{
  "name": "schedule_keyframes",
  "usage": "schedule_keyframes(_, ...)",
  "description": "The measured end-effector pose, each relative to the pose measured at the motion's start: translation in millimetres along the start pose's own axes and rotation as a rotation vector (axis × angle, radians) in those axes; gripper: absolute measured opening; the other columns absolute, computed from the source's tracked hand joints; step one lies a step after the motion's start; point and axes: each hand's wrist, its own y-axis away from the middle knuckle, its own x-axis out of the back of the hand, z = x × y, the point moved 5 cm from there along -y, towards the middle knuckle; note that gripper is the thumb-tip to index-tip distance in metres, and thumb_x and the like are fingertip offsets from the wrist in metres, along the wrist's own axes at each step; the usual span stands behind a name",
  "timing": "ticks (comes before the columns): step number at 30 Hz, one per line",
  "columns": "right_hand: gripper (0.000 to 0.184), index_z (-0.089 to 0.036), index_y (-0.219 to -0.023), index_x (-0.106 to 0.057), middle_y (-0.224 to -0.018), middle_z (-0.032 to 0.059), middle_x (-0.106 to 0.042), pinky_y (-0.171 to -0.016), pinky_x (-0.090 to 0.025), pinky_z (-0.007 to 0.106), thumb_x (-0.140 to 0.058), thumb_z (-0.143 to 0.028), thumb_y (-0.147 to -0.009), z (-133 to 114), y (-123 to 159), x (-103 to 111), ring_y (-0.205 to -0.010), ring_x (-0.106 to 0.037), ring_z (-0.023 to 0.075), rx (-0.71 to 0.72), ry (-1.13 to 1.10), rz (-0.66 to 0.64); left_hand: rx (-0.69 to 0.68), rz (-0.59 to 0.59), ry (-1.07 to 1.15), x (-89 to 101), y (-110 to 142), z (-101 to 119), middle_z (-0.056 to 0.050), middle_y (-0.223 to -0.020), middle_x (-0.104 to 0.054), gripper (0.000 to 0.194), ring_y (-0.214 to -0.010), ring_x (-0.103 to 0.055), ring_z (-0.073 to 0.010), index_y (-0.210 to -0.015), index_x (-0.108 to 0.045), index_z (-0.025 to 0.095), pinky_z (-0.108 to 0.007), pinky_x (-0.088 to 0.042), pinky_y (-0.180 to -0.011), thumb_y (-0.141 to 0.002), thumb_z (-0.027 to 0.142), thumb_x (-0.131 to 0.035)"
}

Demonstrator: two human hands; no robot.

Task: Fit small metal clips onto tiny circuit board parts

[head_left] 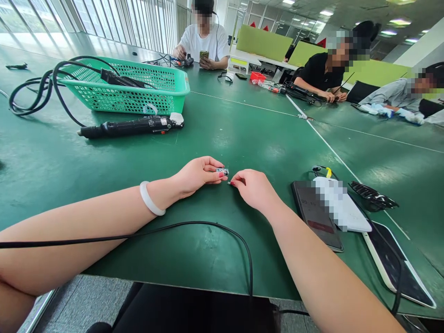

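Just above the green tabletop, my left hand pinches a small silvery part between thumb and fingers; its exact kind is too small to make out. Close by on the right, my right hand is closed in a pinch on a tiny metal piece, whose tip pokes out toward the left. A short gap separates the two pieces. Beyond my left hand lies a black electric screwdriver with its cord running up to the left.
A green basket holding a black adapter and cables stands at the back left. A black cable crosses my left forearm. Phones, a white device, a tablet and a black hair clip lie right. Several people sit across the table.
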Motion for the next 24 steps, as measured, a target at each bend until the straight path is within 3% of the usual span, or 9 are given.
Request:
schedule_keyframes(9, 0.019, -0.021, -0.079, -0.067, -0.073, 0.0007, -0.068, -0.063, -0.044, 0.026, -0.048, -0.018, -0.082, 10, 0, 14, -0.066, -0.060, 0.0129, -0.033, -0.120, 0.076, 0.004, 0.003, -0.013, 0.0, 1, 0, -0.004, -0.077, -0.066, 0.021, -0.078, -0.068, -0.0130, -0.089, -0.054, 0.010, -0.030, -0.052, -0.079, -0.074, 0.001, -0.065)
schedule_keyframes(17, 0.023, -0.020, -0.076, -0.070, -0.081, 0.0039, -0.064, -0.068, -0.041, 0.028, -0.049, -0.013, -0.083, 4, -5, 3, -0.073, -0.057, 0.0149, 0.150, 0.171, -0.003, -0.006, 0.004, 0.007, -0.9, 2, 1, -0.005, -0.078, -0.066, 0.023, -0.076, -0.068, -0.0132, -0.087, -0.055, 0.010, -0.032, -0.051, -0.079, -0.071, 0.003, -0.069)
schedule_keyframes(20, 0.014, -0.022, -0.081, -0.070, -0.080, 0.0022, -0.064, -0.068, -0.041, 0.028, -0.057, -0.018, -0.081, 3, -6, 3, -0.075, -0.057, 0.0149, 0.128, 0.114, 0.012, 0.001, 0.017, -0.007, -0.9, 2, 1, -0.005, -0.079, -0.066, 0.021, -0.077, -0.068, -0.0131, -0.088, -0.055, 0.010, -0.032, -0.051, -0.080, -0.073, 0.003, -0.067)
schedule_keyframes(24, 0.016, -0.023, -0.080, -0.070, -0.083, 0.0005, -0.067, -0.070, -0.042, 0.027, -0.054, -0.022, -0.083, 10, -6, 12, -0.077, -0.058, 0.0136, 0.070, -0.022, 0.066, -0.002, 0.008, -0.019, -0.8, 2, 1, -0.005, -0.079, -0.067, 0.021, -0.078, -0.068, -0.0136, -0.089, -0.054, 0.010, -0.032, -0.051, -0.080, -0.073, 0.003, -0.067)
